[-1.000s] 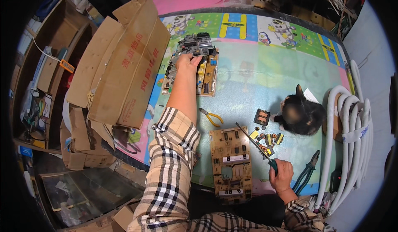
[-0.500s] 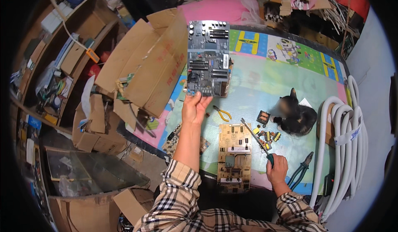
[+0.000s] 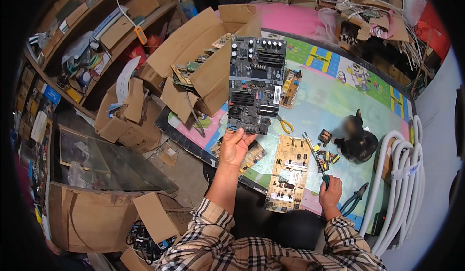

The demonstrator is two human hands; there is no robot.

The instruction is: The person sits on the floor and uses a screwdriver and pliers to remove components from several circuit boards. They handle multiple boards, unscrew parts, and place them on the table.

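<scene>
My left hand (image 3: 236, 150) grips the bottom edge of a dark motherboard (image 3: 256, 84), held up above the table with its component side facing me. In my right hand (image 3: 331, 192) is a screwdriver (image 3: 315, 155) with a long metal shaft and dark green handle, its tip pointing away from me. The shaft lies between a tan circuit board (image 3: 289, 171) and a small heap of coils and transformers (image 3: 329, 158). Pliers with yellow handles (image 3: 286, 124) rest beyond the tan board. Larger pliers with dark green handles (image 3: 353, 199) lie right of my right hand.
A black cat (image 3: 357, 142) sits on the table (image 3: 319, 106). Coiled grey hose (image 3: 402, 174) stands at the right edge. A cardboard box (image 3: 203, 72) of boards is at the back left. Another brown board (image 3: 290, 89) lies behind the motherboard. Shelves (image 3: 131, 38) line the left.
The view has turned left, so the table appears further right. My left hand has brought the motherboard nearer and leftward over the table, uncovering the brown board behind it. My right hand keeps the screwdriver.
</scene>
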